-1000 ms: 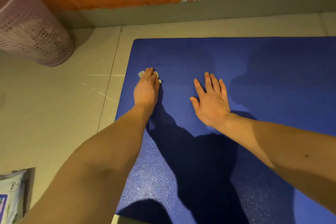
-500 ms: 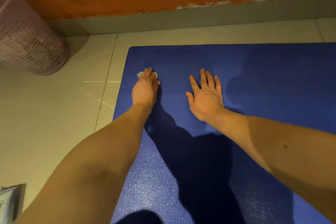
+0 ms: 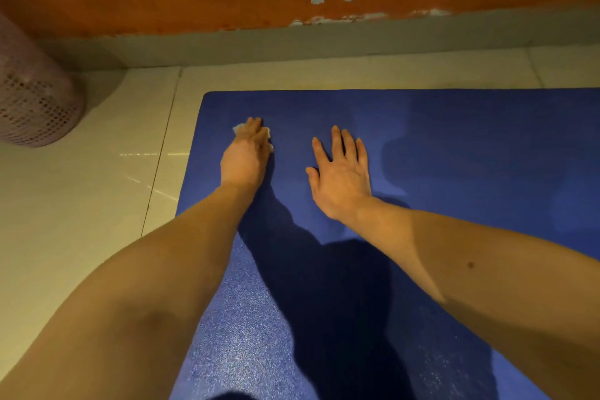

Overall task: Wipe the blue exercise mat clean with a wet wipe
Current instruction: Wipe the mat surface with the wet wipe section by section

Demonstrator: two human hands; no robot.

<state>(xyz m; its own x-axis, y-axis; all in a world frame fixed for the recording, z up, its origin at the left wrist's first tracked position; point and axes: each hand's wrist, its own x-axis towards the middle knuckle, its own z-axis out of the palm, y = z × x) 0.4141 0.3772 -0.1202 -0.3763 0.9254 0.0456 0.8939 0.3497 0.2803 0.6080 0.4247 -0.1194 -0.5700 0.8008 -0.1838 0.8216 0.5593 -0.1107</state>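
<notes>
Flat left hand (image 3: 245, 157) presses white wet wipe (image 3: 237, 130) on blue exercise mat (image 3: 454, 127); right hand (image 3: 341, 178) lies spread. Unpinched, wipe may slip.

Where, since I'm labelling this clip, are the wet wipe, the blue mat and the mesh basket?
wet wipe (image 3: 238, 130): head view, its white corner showing on the left.
blue mat (image 3: 454, 127): head view, bare surface near its far edge.
mesh basket (image 3: 35, 101): head view, its perforated side wall.

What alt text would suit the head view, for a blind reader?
A person's left hand presses a white wet wipe onto a blue exercise mat near its far left corner, while the right hand lies flat on the mat. A pink mesh basket stands on the tiled floor.
</notes>
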